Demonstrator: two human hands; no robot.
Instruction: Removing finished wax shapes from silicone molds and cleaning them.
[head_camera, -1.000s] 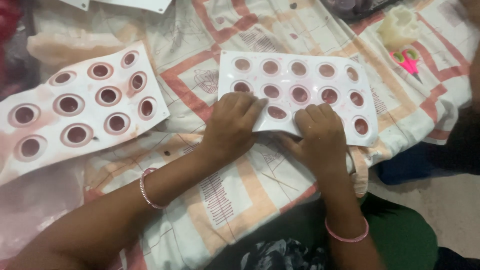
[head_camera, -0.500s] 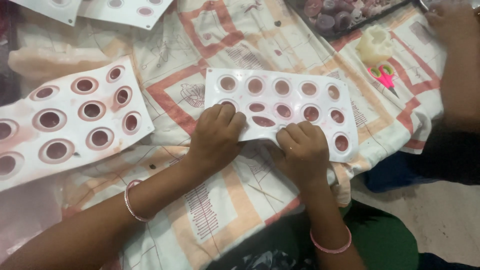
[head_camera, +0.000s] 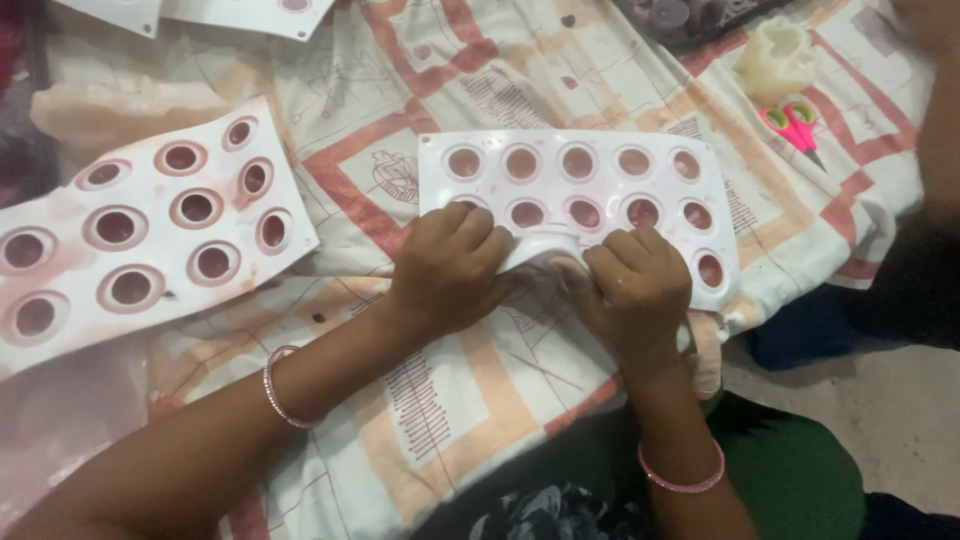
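A white flexible mould tray (head_camera: 600, 180) with rows of round pink-stained cavities lies on a patterned cloth (head_camera: 440, 400). My left hand (head_camera: 447, 265) grips its near edge at the left, fingers curled over the top. My right hand (head_camera: 632, 285) grips the same edge just to the right. Between the two hands the tray's near edge is bent upward and folded over, so the nearest cavity there is hidden. Both wrists wear thin pink bangles.
A larger white mould tray (head_camera: 150, 235) with round cavities lies at the left. More white trays (head_camera: 250, 12) sit at the top edge. A pale wax piece (head_camera: 775, 55) and pink-handled scissors (head_camera: 795, 125) lie top right. Another person's arm (head_camera: 940, 120) is at the right edge.
The near edge of the mould tray has been bent up more between my hands, closing over the cavity that showed earlier. The camera view shifted slightly.
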